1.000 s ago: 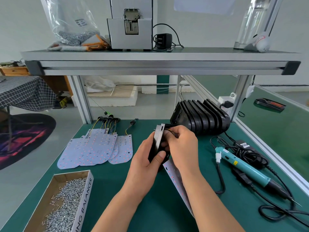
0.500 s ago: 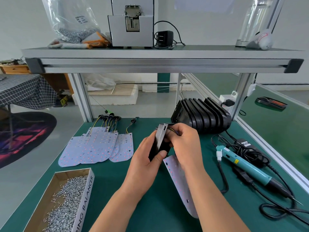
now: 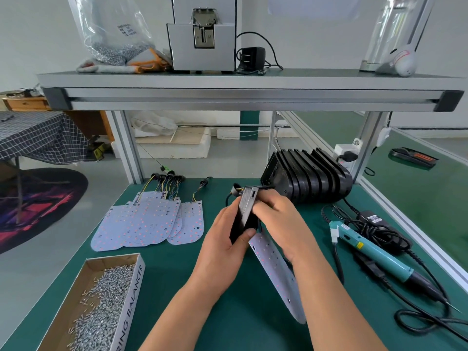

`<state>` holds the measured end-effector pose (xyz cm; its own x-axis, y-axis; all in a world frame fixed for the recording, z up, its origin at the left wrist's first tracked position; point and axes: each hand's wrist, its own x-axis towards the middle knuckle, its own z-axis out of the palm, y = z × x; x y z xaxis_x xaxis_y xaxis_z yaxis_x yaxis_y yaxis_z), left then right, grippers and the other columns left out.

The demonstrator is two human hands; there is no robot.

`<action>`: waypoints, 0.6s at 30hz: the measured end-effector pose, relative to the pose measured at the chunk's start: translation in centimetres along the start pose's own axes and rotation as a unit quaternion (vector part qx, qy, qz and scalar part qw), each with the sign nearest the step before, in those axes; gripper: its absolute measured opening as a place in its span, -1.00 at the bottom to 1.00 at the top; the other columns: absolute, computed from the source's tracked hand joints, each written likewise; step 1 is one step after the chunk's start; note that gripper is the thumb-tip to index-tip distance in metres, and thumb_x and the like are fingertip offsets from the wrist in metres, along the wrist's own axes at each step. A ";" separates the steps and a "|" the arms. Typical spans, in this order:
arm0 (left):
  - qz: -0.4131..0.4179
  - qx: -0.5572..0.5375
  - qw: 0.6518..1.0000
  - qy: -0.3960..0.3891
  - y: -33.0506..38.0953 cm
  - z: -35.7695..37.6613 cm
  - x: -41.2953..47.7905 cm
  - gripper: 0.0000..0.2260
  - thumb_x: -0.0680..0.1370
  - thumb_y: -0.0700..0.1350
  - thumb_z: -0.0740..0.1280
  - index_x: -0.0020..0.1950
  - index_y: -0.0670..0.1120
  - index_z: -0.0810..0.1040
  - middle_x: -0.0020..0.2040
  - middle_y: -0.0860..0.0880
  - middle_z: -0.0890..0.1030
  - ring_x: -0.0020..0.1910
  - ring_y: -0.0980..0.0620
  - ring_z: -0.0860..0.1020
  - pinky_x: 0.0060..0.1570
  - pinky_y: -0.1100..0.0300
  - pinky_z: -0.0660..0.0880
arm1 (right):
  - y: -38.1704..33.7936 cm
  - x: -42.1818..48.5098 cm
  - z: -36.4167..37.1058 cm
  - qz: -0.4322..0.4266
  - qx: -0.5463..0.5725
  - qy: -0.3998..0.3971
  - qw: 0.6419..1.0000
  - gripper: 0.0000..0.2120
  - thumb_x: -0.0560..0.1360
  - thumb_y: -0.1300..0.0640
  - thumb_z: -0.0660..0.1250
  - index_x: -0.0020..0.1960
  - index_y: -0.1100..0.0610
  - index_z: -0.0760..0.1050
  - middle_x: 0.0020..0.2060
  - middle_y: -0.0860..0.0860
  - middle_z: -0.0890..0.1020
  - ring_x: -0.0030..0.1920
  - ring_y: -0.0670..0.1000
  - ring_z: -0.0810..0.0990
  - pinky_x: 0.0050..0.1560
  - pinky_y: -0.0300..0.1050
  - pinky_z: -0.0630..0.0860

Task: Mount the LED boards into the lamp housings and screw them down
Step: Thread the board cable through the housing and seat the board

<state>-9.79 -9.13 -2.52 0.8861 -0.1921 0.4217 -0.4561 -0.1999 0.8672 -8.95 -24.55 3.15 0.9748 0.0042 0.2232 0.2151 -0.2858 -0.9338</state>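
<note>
Both my left hand (image 3: 224,243) and right hand (image 3: 279,221) curl around a black lamp housing (image 3: 244,211), held edge-up above the green bench mat (image 3: 177,274). A pale lilac LED board (image 3: 276,271) hangs beneath it, partly hidden by my right wrist. Behind: stacked black housings (image 3: 310,178). Left: fanned spare boards (image 3: 149,224), cardboard box of screws (image 3: 101,302). Right: teal electric screwdriver (image 3: 372,253).
</note>
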 end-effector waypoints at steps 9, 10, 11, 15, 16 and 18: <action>-0.035 -0.101 0.994 -0.014 0.8 -0.4 -0.7 -0.47 0.62 -0.15 0.27 0.55 0.24 0.47 0.39 0.10 0.59 0.42 0.05 0.53 0.40 0.08 0.49 | -0.2 -1.2 -0.6 0.001 0.084 0.090 0.992 -0.64 0.49 -0.27 0.41 0.17 -0.10 0.64 0.03 -0.22 0.73 0.09 -0.22 0.68 0.04 -0.31 0.53; -0.019 -0.095 0.995 -0.027 0.9 -0.5 -0.7 -0.48 0.62 -0.19 0.23 0.53 0.20 0.50 0.38 0.10 0.58 0.41 0.06 0.52 0.37 0.19 0.47 | -0.4 -1.4 -0.3 -0.006 0.057 0.080 0.995 -0.65 0.49 -0.29 0.42 0.14 -0.09 0.64 0.01 -0.20 0.74 0.07 -0.19 0.69 0.03 -0.28 0.55; -0.007 -0.088 0.996 -0.033 0.9 -0.6 -0.6 -0.50 0.62 -0.21 0.19 0.51 0.14 0.54 0.38 0.07 0.58 0.42 0.04 0.51 0.36 0.22 0.46 | -0.6 -1.6 -0.1 -0.018 0.034 0.078 0.996 -0.69 0.49 -0.25 0.46 0.11 -0.09 0.63 -0.02 -0.18 0.74 0.04 -0.16 0.70 0.03 -0.24 0.58; 0.006 -0.030 0.999 0.023 0.4 -0.9 -0.1 -0.64 0.64 -0.19 0.20 0.32 0.04 0.67 0.23 0.13 0.57 0.31 0.02 0.54 0.27 0.23 0.42 | -1.1 -1.9 0.2 -0.049 0.009 0.100 0.994 -0.97 0.57 0.01 0.48 0.00 -0.07 0.66 -0.10 -0.14 0.72 -0.05 -0.12 0.67 -0.05 -0.27 0.54; 0.010 -0.004 0.999 0.053 0.3 -0.8 0.0 -0.71 0.63 -0.17 0.24 0.25 0.05 0.67 0.20 0.16 0.52 0.25 0.06 0.53 0.20 0.29 0.41 | -1.1 -1.9 0.1 -0.052 0.008 0.099 0.994 -0.99 0.58 0.04 0.47 -0.01 -0.06 0.67 -0.10 -0.12 0.72 -0.07 -0.11 0.66 -0.05 -0.26 0.52; 0.029 0.047 0.991 0.124 0.0 -0.8 0.3 -0.80 0.63 -0.17 0.34 0.22 0.05 0.55 0.27 0.17 0.43 0.31 0.09 0.47 0.22 0.31 0.41 | -1.2 -2.0 -0.3 -0.061 -0.003 0.080 0.995 -0.96 0.59 0.05 0.47 0.01 -0.07 0.69 -0.03 -0.12 0.70 -0.01 -0.11 0.65 0.00 -0.23 0.50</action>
<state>-9.47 -8.43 -2.17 0.8463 0.0340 0.5317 -0.5015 -0.2857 0.8166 -11.19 -24.50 3.88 0.9189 -0.1137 0.3777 0.3312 -0.2979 -0.8953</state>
